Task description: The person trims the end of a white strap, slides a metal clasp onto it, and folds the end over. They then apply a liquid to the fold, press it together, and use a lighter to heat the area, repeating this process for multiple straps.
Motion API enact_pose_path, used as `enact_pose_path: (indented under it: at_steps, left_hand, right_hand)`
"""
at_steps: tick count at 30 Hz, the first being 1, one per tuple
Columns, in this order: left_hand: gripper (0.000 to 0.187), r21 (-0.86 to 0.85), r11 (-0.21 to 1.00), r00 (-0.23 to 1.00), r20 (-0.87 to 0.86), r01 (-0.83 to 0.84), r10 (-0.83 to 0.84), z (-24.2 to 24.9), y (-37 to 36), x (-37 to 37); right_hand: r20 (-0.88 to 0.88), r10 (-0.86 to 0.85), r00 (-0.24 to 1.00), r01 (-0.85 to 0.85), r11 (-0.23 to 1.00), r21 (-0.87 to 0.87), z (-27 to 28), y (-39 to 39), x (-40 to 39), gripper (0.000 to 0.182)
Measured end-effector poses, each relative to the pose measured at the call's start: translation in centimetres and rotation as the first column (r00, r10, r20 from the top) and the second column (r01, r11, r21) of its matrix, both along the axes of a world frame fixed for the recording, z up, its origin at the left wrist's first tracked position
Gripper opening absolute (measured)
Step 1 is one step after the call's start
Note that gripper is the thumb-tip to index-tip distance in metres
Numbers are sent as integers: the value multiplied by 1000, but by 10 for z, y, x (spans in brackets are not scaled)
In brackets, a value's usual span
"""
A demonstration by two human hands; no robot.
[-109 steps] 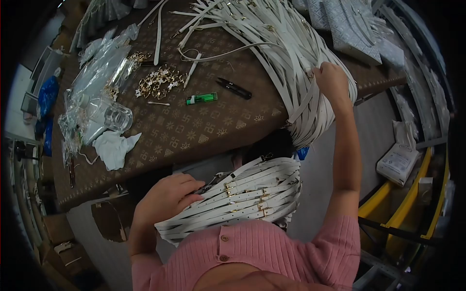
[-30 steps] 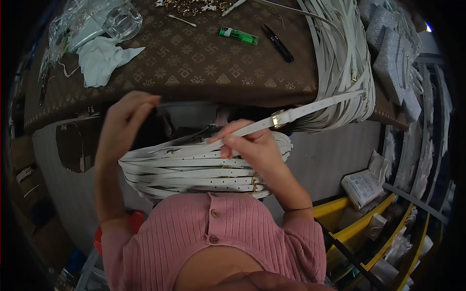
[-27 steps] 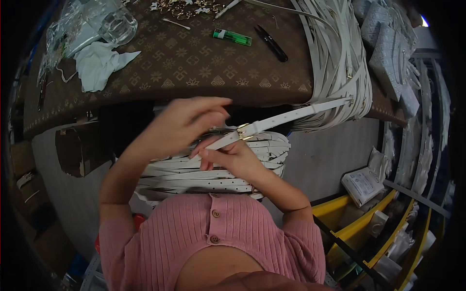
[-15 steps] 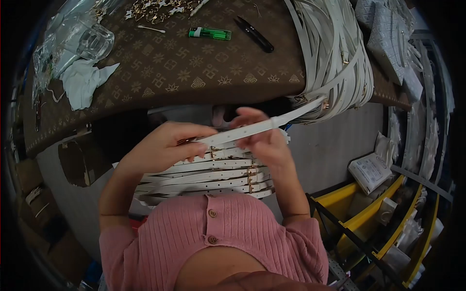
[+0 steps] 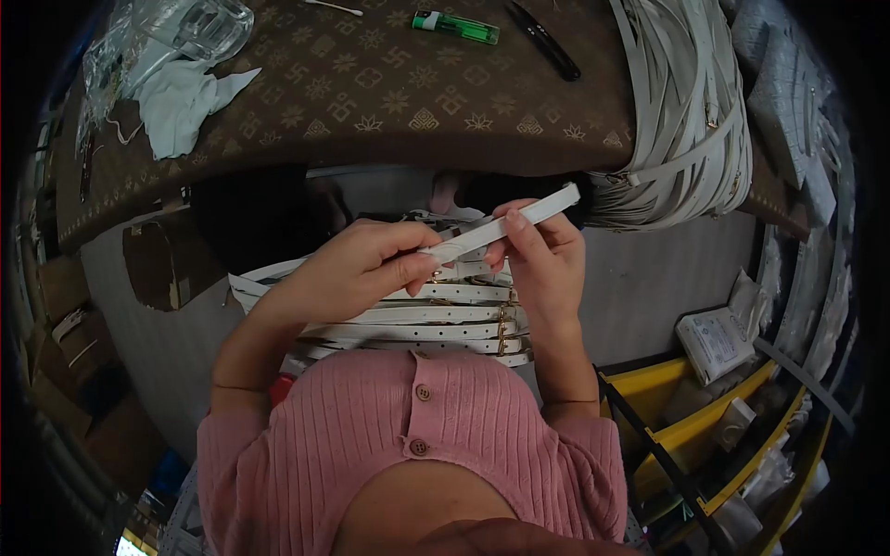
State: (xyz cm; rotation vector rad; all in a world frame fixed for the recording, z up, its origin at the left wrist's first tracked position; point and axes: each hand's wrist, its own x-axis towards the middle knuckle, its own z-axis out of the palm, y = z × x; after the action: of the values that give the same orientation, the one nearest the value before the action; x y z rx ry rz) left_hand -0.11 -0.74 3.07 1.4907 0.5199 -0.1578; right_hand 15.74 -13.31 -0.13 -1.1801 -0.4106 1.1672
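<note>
A white belt [image 5: 482,235] runs slantwise between my two hands, its free end pointing up to the right. My left hand [image 5: 366,264] pinches its lower part between thumb and fingers. Near the upper end, my right hand [image 5: 547,259] grips the strap with the thumb on top and the fingers beneath. Whatever lies inside the left fingers is hidden. Below both hands, a stack of white belts [image 5: 408,331] with punched holes and gold buckles rests across my lap.
On the patterned brown tabletop [image 5: 371,102] lie a green lighter [image 5: 456,27], black thread snips [image 5: 545,42], a cotton swab [image 5: 334,7] and a white cloth [image 5: 181,107]. A thick bundle of white belts [image 5: 686,120] hangs over its right edge. Yellow-edged bins [image 5: 714,431] stand lower right.
The belt's end, earlier reaching to the hanging bundle, now sticks up just past my right hand. That hand has closed on the strap. The whole view has shifted, with the table higher.
</note>
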Motion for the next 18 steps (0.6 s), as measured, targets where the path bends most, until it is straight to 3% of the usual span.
enact_pose_path:
  at_steps: [2,5,10,12,13,15,16,18]
  left_hand:
    - [17,-51,999,1000,-25,-3,1,0,1,-3]
    - [17,-79,997,998,-52,-20,16,-2,4,-12]
    - [17,43,999,999,-41,22,-20,-7,6,-20]
    - [19,353,915,978,143,-194,152,-15,-8,-15]
    - [19,352,915,978,142,-196,155,-13,-12,-9]
    - [20,522,813,953,276,-259,127,-8,-21,3]
    - [20,521,811,952,276,-264,133,-10,-23,6]
    - [16,312,898,932,285,-311,224,-17,-26,9]
  right_hand:
    - [-82,-175,981,177,984,18,-2,1,3,18]
    - [-113,-278,954,285,957,48,-3,2,11,20]
    - [-101,-256,961,262,963,55,-3,3,9,21]
    - [-95,-253,963,258,965,44,-2,4,5,22]
    - [-89,-216,972,219,976,19,-2,5,2,22]
    - [-85,-172,981,172,985,-7,-1,5,-6,22]
    - [-71,-105,992,105,994,0,-2,5,-11,22]
    - [-109,-37,993,46,996,81,-6,1,-14,24]
